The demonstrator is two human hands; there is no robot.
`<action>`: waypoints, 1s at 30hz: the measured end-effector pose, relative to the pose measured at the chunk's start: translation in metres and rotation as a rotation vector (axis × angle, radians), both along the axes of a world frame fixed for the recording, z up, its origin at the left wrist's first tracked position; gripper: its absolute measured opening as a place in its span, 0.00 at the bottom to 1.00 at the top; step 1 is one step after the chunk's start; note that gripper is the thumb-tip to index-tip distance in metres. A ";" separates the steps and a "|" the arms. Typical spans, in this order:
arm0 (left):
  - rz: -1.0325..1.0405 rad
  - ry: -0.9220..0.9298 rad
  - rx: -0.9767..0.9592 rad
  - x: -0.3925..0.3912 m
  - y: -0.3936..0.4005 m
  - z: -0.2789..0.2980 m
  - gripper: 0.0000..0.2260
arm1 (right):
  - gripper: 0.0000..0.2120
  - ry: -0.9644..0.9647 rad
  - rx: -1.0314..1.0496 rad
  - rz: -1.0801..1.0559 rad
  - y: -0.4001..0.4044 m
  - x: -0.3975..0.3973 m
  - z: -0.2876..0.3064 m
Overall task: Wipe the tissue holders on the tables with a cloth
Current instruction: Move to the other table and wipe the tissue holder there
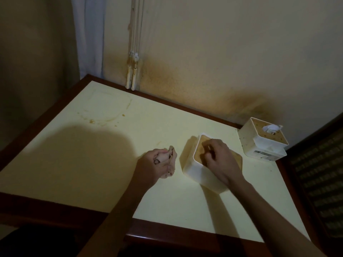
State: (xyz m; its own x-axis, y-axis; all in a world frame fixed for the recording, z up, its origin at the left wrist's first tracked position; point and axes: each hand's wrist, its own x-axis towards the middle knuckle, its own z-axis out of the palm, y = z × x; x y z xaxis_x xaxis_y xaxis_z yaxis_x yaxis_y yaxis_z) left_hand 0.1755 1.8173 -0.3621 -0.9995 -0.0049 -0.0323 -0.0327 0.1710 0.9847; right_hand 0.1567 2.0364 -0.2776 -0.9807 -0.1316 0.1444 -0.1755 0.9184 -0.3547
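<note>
Cream table, left hand clutching cloth, right hand fingers curled atop near tissue holder

Looks like a small eatery or canteen dining area: cream laminate table with dark wood edging pushed against a grease-stained wall, food smears on the tabletop, two tissue holders on it, curtain in corner.
</note>
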 end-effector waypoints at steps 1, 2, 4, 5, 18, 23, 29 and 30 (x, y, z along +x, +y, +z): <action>-0.011 0.017 -0.015 -0.001 0.000 0.000 0.20 | 0.15 0.001 0.008 -0.088 -0.007 0.003 -0.008; -0.026 0.027 -0.028 -0.002 0.001 0.001 0.21 | 0.18 -0.006 0.010 -0.195 -0.013 0.006 -0.015; -0.026 0.027 -0.051 -0.003 0.004 0.000 0.25 | 0.23 0.015 0.051 -0.331 -0.018 0.013 -0.026; 0.010 0.021 -0.058 -0.003 0.005 0.000 0.27 | 0.25 0.031 0.078 -0.341 -0.019 0.016 -0.029; 0.035 0.007 0.274 -0.003 0.023 -0.009 0.17 | 0.36 0.007 0.111 -0.148 0.017 0.016 -0.025; 0.054 -0.008 0.184 -0.003 0.037 -0.011 0.15 | 0.36 0.023 0.108 -0.157 0.016 0.016 -0.025; 0.033 0.120 -0.156 -0.003 0.047 -0.011 0.15 | 0.35 0.014 0.100 -0.150 0.020 0.017 -0.028; 0.037 0.103 -0.162 -0.005 0.046 -0.010 0.15 | 0.35 0.007 0.098 -0.136 0.022 0.017 -0.028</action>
